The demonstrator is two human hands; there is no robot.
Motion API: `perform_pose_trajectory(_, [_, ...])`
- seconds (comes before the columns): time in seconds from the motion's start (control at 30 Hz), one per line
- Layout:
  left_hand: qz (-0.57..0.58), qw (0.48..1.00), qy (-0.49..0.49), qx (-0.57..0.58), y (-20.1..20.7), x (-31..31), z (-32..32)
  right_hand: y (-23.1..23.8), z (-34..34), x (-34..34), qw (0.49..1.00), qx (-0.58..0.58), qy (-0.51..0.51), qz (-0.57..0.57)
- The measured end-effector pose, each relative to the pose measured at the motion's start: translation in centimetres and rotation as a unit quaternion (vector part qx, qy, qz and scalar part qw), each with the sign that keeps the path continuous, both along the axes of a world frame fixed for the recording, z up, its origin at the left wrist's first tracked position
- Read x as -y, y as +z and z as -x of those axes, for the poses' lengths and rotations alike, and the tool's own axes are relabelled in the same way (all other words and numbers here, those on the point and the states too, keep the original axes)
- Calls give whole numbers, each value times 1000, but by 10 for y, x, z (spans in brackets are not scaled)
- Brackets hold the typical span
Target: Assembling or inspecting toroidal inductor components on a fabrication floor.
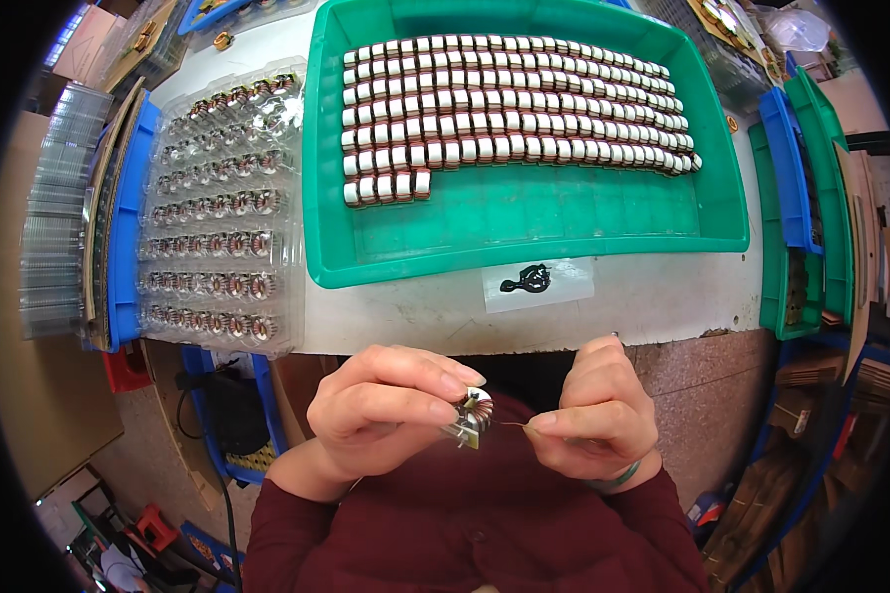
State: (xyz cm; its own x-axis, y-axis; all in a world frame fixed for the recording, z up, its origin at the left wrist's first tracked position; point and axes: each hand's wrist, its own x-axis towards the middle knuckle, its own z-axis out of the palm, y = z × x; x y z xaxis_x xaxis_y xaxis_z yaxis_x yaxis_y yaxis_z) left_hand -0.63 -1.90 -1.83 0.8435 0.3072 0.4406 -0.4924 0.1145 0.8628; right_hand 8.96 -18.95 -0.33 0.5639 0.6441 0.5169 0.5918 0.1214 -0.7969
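Note:
My left hand (381, 405) pinches a small ring-shaped coil (474, 412) wound with copper wire, held in front of my chest below the table edge. My right hand (593, 410) is just to its right, thumb and forefinger closed on a thin copper wire end (514, 425) that runs from the coil. Both hands sit close together over my dark red sleeves.
A green tray (524, 227) on the white table holds several rows of wound coils (504, 109). To its left, a clear blister tray (218, 198) of coils lies on a blue tray (127, 227). A taped label (536, 284) is near the table edge. Green and blue trays (796, 198) stand at right.

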Motion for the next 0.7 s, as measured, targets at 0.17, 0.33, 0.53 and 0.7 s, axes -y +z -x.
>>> perform_pose_trajectory(0.17, [-30,999,15,5,0,0,1,2,2,0,999,41,-22,10])
perform_pose_trajectory(0.33, [-48,999,20,0,3,0,1,3,2,-1,997,61,-37,12])
perform_pose_trajectory(0.53, [-51,998,21,-2,3,-1,2,2,3,-1,998,59,-37,12])
perform_pose_trajectory(0.7, [-71,997,34,3,5,-1,3,2,4,-2,997,69,-40,13])
